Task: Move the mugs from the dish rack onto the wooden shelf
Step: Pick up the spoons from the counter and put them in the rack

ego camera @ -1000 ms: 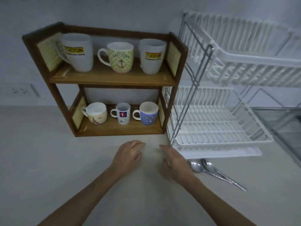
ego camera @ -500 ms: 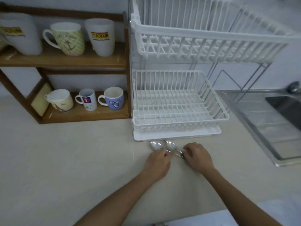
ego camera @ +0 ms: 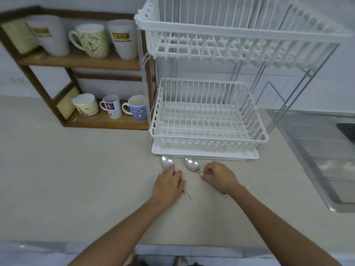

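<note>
All six mugs (ego camera: 135,109) stand on the wooden shelf (ego camera: 80,61) at far left, and the dish rack (ego camera: 208,131) looks bare, so the mug moving seems finished. On the near surface (ego camera: 76,179), the left hand (ego camera: 168,186) covers one spoon (ego camera: 167,162), fingers together; the right hand (ego camera: 221,176) pinches another spoon's (ego camera: 192,165) handle. Lifting them likely comes next.

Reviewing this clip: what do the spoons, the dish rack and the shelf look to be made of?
Spoons: metal, probably stainless steel; shiny, mirror-like bowls. Dish rack: white baskets, plastic or coated wire, hard to tell; bare silvery metal frame rods. Shelf: wood, brown, with visible grain on the boards.
</note>
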`<act>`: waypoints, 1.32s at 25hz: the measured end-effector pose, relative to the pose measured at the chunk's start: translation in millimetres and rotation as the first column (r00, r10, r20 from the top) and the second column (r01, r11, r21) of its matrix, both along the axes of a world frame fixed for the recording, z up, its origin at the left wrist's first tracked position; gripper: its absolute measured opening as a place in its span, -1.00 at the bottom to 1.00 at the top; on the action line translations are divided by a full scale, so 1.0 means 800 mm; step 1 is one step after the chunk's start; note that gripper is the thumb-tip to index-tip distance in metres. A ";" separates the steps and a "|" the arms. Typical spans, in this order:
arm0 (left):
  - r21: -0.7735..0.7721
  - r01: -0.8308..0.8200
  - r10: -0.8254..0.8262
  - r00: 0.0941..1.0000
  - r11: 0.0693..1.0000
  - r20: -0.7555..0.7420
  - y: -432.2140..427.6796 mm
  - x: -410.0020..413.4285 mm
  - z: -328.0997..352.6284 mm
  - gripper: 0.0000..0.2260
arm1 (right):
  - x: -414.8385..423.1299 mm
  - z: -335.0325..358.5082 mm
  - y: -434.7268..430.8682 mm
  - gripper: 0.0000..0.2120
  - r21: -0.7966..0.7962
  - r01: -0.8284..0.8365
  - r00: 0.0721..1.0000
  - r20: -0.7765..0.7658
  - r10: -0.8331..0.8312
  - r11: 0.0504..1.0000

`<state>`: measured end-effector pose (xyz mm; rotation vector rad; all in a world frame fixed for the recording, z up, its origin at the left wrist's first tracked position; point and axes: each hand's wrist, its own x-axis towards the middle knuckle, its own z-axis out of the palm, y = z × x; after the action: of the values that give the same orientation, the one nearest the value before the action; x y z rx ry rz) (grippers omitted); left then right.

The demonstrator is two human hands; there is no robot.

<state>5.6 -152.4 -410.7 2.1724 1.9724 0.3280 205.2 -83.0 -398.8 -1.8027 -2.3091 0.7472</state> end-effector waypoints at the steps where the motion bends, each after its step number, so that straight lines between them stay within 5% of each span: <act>1: -0.032 -0.082 0.083 0.996 0.996 0.028 -0.002 -0.001 0.000 -0.78 | -0.004 0.002 0.002 -0.91 -0.042 -0.004 1.000 -0.018 0.003 0.999; 5: -0.216 -0.346 0.387 0.901 0.913 0.194 -0.008 -0.006 0.014 -0.76 | -0.020 0.015 0.015 -0.91 -0.200 -0.095 0.995 -0.047 0.088 0.975; 9: -0.482 -0.368 0.508 0.839 0.795 0.198 -0.008 -0.029 0.035 -0.65 | -0.026 0.046 0.029 -0.88 -0.290 -0.265 0.963 -0.127 0.238 0.919; 11: -0.557 -0.236 0.465 0.827 0.796 0.316 -0.006 -0.042 0.047 -0.91 | -0.024 0.067 0.036 -0.88 -0.359 -0.295 0.938 -0.286 0.196 0.886; 15: -0.724 0.190 0.424 0.701 0.663 0.573 0.006 -0.062 0.097 -0.93 | -0.023 0.122 0.059 -0.87 -0.326 -0.297 0.791 -0.610 0.040 0.898; 19: -0.625 0.361 0.435 0.483 0.692 0.760 0.042 -0.074 0.143 -0.95 | -0.030 0.166 0.105 -0.89 -0.211 -0.063 0.636 -0.762 -0.124 0.975; 23: -0.493 0.076 0.473 0.191 0.866 0.860 0.108 -0.063 0.168 -0.93 | -0.040 0.170 0.156 -0.91 -0.230 0.188 0.532 -0.793 -0.295 0.955; 26: -0.510 -0.125 0.521 0.090 0.851 0.849 0.159 -0.050 0.164 -0.90 | -0.052 0.154 0.184 -0.84 -0.256 0.234 0.591 -0.728 -0.347 0.938; 29: -0.530 -0.248 0.567 0.110 0.811 0.816 0.197 -0.036 0.147 -0.98 | -0.062 0.127 0.208 -0.82 -0.268 0.237 0.678 -0.643 -0.356 0.934; 33: -0.498 -0.345 0.589 0.246 0.796 0.770 0.239 -0.024 0.118 -0.87 | -0.078 0.092 0.231 -0.89 -0.286 0.258 0.730 -0.567 -0.380 0.923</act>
<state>-13.3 38.8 -316.4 0.7395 1.7077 1.0539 143.2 102.2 -325.2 -1.6231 -1.4964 1.2890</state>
